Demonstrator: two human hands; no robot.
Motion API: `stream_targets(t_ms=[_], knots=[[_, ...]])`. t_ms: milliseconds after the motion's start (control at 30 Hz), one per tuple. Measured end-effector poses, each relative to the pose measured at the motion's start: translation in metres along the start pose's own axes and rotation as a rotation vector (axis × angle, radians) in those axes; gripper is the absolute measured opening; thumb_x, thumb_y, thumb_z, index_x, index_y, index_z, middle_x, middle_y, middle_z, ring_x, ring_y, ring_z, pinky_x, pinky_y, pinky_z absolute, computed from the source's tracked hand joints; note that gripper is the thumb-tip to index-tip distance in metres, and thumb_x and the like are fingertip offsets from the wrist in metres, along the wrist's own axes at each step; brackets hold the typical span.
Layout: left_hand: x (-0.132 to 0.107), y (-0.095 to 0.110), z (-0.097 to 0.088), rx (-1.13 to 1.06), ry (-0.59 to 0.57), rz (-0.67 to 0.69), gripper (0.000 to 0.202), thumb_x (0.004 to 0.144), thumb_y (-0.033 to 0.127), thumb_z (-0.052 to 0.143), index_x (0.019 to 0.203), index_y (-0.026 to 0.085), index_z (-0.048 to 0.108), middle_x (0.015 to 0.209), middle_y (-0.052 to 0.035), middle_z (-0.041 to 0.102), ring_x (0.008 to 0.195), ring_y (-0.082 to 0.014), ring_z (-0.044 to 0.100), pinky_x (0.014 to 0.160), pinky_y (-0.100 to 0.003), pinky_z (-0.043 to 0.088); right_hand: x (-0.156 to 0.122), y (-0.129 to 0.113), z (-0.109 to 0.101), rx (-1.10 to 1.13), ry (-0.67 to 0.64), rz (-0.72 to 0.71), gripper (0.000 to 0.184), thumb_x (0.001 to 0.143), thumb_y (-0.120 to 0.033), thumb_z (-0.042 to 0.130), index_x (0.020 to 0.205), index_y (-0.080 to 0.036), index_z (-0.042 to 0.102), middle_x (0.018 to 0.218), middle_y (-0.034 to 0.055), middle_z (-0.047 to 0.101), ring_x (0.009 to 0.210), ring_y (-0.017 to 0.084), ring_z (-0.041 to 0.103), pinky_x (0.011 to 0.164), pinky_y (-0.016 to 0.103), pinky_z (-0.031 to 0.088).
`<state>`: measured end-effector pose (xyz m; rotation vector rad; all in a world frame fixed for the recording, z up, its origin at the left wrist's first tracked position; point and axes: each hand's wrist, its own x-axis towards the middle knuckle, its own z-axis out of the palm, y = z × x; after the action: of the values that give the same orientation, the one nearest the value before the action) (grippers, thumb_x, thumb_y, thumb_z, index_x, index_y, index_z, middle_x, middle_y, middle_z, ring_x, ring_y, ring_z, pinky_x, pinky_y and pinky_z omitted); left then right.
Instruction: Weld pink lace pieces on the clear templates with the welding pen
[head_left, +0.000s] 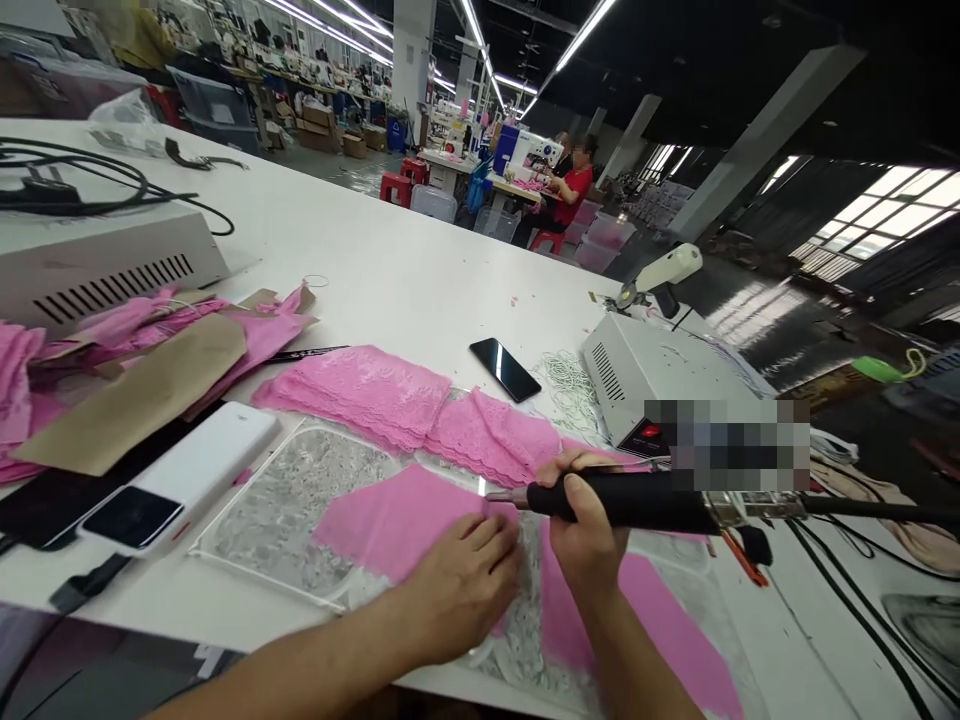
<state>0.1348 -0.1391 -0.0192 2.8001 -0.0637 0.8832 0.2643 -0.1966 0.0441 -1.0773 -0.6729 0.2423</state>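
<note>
Pink cloth (405,520) is pressed flat on a clear plate (285,510) by the open left hand (457,590). A black tool (637,500) is gripped tight in the right hand (585,530). The fingers (491,535) could be hurt if its tip slips. A phone (505,368) is seen beyond.

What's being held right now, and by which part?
The right hand grips the black-handled tool around the front end of its handle. The left hand holds nothing; it lies flat on the pink fabric.
</note>
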Motion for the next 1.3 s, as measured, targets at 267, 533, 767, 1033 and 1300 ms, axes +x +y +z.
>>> stream_targets(t_ms=[267,533,767,1033,1300], knots=[[-0.011,0.019,-0.031,-0.038,-0.006,-0.042,0.026,0.096,0.030,0.050,0.112,0.012,0.062,0.115,-0.0110,0.068,0.114,-0.0231,0.059,0.099,-0.039,0.045,-0.007,-0.027,-0.034,0.020,0.093,-0.031,0.008,0.071,-0.023,0.060,0.078,-0.020,0.057,0.078,-0.0012,0.054,0.056,0.011,0.053,0.059,0.033,0.047],[-0.035,0.038,-0.029,-0.032,0.027,-0.052,0.027,0.094,0.024,0.052,0.114,0.009,0.061,0.116,-0.0129,0.069,0.116,-0.0235,0.059,0.103,-0.040,0.045,-0.017,-0.025,-0.046,0.039,0.055,-0.002,0.009,0.071,-0.020,0.058,0.080,-0.020,0.059,0.077,-0.0002,0.056,0.056,0.012,0.054,0.057,0.033,0.047],[-0.036,0.037,-0.029,-0.017,-0.008,-0.029,0.027,0.092,0.022,0.052,0.114,0.009,0.061,0.115,-0.0156,0.069,0.121,-0.0233,0.057,0.105,-0.040,0.045,-0.019,-0.025,-0.045,0.033,0.007,-0.005,0.008,0.072,-0.022,0.059,0.080,-0.021,0.059,0.076,-0.0004,0.057,0.055,0.012,0.054,0.057,0.033,0.048],[-0.038,0.038,-0.026,-0.016,-0.007,-0.039,0.026,0.093,0.023,0.052,0.114,0.010,0.062,0.117,-0.0152,0.068,0.121,-0.0235,0.057,0.104,-0.040,0.046,-0.020,-0.024,-0.045,0.035,-0.021,-0.004,0.008,0.073,-0.021,0.059,0.081,-0.020,0.060,0.077,0.0000,0.057,0.057,0.012,0.055,0.057,0.032,0.047],[-0.036,0.038,-0.026,-0.027,0.008,-0.027,0.025,0.094,0.022,0.051,0.111,0.008,0.063,0.113,-0.0147,0.069,0.117,-0.0236,0.059,0.102,-0.039,0.047,-0.023,-0.022,-0.047,0.004,-0.053,0.023,0.006,0.076,-0.020,0.058,0.082,-0.021,0.058,0.078,-0.0010,0.057,0.060,0.012,0.056,0.062,0.033,0.049]])
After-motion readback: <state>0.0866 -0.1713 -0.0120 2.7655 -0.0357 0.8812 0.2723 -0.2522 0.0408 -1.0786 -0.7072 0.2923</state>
